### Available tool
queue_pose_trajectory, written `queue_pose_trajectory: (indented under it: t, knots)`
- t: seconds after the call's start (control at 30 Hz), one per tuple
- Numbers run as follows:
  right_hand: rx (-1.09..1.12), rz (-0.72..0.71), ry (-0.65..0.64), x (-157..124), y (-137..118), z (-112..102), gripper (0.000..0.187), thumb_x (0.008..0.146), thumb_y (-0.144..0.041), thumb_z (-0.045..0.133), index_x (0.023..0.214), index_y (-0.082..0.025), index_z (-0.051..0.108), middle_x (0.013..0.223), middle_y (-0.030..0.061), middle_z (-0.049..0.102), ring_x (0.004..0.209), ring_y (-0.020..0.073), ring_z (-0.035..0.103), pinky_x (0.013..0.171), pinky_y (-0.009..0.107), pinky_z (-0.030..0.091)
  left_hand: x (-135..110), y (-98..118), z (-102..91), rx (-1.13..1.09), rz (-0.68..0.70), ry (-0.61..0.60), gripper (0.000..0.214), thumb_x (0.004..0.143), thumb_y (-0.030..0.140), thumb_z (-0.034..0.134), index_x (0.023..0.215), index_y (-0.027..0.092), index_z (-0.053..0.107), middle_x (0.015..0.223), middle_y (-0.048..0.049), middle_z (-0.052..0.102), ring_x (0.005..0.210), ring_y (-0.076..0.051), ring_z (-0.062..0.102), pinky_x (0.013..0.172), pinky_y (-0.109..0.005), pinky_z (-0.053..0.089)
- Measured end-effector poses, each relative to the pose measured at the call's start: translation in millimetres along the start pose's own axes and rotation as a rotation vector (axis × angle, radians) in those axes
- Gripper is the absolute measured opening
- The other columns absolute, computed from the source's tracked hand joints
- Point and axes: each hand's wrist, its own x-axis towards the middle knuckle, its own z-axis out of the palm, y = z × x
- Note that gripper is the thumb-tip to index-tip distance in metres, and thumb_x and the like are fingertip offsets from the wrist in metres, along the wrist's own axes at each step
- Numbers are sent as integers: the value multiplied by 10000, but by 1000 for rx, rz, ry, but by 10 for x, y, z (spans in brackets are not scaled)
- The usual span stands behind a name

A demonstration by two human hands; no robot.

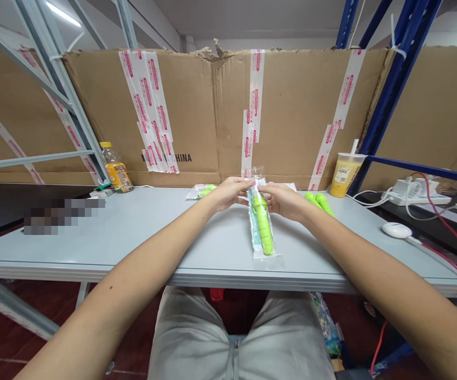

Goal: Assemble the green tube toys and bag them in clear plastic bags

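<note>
A clear plastic bag (260, 248) lies lengthwise on the grey table (133, 237), and a bright green ribbed toy (263, 224) is inside it. My left hand (230, 192) pinches the far open end of the bag from the left. My right hand (284, 200) grips the same end from the right, fingers curled against the green toy's top. Both hands are closed on the bag's mouth.
Another bagged green toy (201, 191) lies behind my left hand; loose green toys (319, 202) lie right of my right hand. A yellow drink bottle (116, 170) stands back left, a lidded cup (345, 174) back right. White mouse (397, 230), power strip (420, 192) and red cable sit right. Taped cardboard wall (197, 111) behind.
</note>
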Motion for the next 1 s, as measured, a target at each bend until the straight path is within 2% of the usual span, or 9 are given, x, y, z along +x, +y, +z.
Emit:
queue_pose_trajectory:
  t: [0.07, 0.13, 0.2, 0.27, 0.4, 0.63, 0.87, 1.0]
  knots:
    - [-50, 4, 17, 24, 1, -43, 256, 845, -429, 694, 866, -184, 623, 764, 81, 662, 667, 187, 628, 651, 343, 547, -1, -15, 23, -20, -7, -6, 399, 744, 467, 786, 933, 120, 736, 953, -131, 715, 800, -174, 650, 757, -363, 534]
    - [-152, -26, 108, 55, 7, -84, 308, 841, -483, 683, 835, -181, 622, 739, 85, 647, 629, 190, 617, 610, 352, 548, -7, -16, 45, -39, -8, -21, 391, 749, 457, 785, 948, 124, 742, 963, -140, 722, 821, -184, 657, 777, -373, 530]
    - [-233, -80, 213, 82, 16, -114, 290, 825, -454, 699, 778, -183, 607, 710, 68, 613, 589, 171, 587, 559, 336, 533, -16, -11, 72, -50, -5, -34, 383, 758, 443, 781, 965, 123, 745, 973, -146, 726, 831, -188, 665, 786, -374, 529]
    - [-227, -130, 254, 101, 23, -134, 230, 804, -375, 707, 740, -186, 593, 698, 48, 584, 581, 155, 566, 523, 310, 510, -21, -7, 102, -54, -11, -43, 369, 765, 421, 779, 963, 112, 743, 978, -153, 726, 823, -188, 669, 787, -374, 531]
    - [-156, -188, 276, 108, 29, -151, 111, 712, -234, 690, 716, -184, 591, 698, 35, 581, 598, 149, 558, 486, 279, 462, -15, -12, 144, -76, -38, -32, 340, 795, 404, 750, 924, 91, 723, 949, -162, 723, 783, -189, 671, 756, -381, 548]
    - [-108, -189, 289, 111, 37, -132, 99, 661, -203, 671, 668, -182, 575, 697, 33, 579, 629, 157, 566, 528, 309, 497, 2, -25, 152, -54, 3, 115, 251, 769, 331, 771, 791, 110, 654, 807, -98, 688, 686, -165, 656, 662, -349, 557]
    - [-105, -134, 258, 157, 87, -192, 149, 667, -203, 715, 790, -186, 631, 728, 32, 606, 585, 145, 553, 519, 311, 497, 43, -80, 101, -34, 51, 121, 215, 725, 283, 802, 789, 112, 688, 802, -66, 675, 756, -151, 650, 721, -343, 545]
    - [-91, -182, 270, 155, 96, -199, 148, 665, -203, 729, 790, -166, 660, 725, 39, 619, 593, 138, 554, 548, 319, 509, 48, -77, 112, -43, 55, 173, 177, 715, 246, 798, 779, 108, 709, 793, -75, 684, 765, -155, 648, 736, -345, 546]
